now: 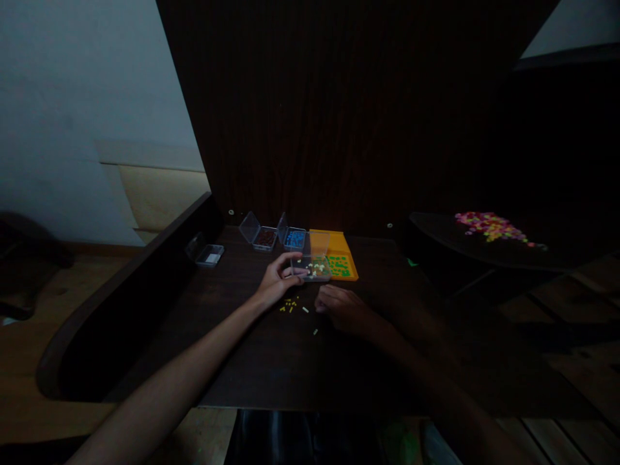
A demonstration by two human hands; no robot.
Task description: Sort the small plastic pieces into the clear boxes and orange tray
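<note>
My left hand [279, 279] grips the left side of a clear plastic box [320, 278], its lid raised, with small whitish pieces [316, 268] inside. The box overlaps the left part of an orange tray [352, 268] that holds green pieces [340, 265]. Just below the box, my right hand [339, 305] is closed above the table; whatever its fingers hold is hidden. Small yellow pieces [290, 304] lie scattered between the two hands. A pale stick-like piece [305, 309] and a small light greenish piece [315, 332] rest nearer to me.
Behind stand an opened box of dark brown pieces [265, 239] and one of blue pieces [294, 239]. Another opened clear box [211, 256] sits at the left. A raised wooden side [130, 290] bounds the table. Colourful small pieces [494, 227] are heaped on a dark surface at right.
</note>
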